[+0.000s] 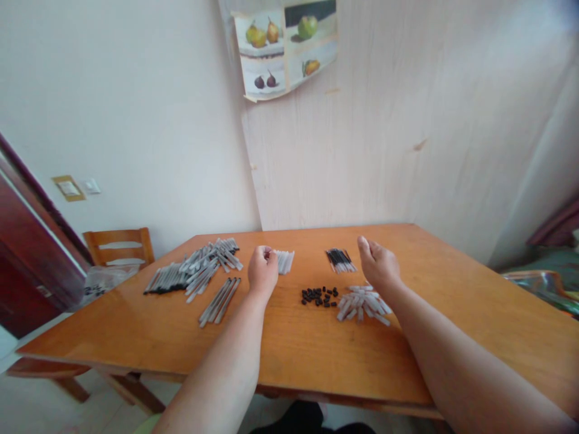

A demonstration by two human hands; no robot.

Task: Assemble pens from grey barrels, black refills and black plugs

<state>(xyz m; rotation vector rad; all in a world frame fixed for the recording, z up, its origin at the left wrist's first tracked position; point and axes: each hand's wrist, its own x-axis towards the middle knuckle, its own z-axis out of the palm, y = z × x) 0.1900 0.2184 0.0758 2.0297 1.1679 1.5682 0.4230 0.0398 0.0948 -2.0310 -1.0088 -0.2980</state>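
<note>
Left hand (263, 269) and right hand (379, 263) curled over an orange-brown wooden tabletop (298, 352).
I cannot tell whether either grips anything; toward the far edge, slim translucent-white plastic tubes (284, 262) lie just beside the left, thin black-and-clear sticks (340, 260) near the right.

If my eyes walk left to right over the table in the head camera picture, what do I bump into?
Big pile of grey pens → left hand → row of whitish tubes → little black pieces → right hand.
</note>
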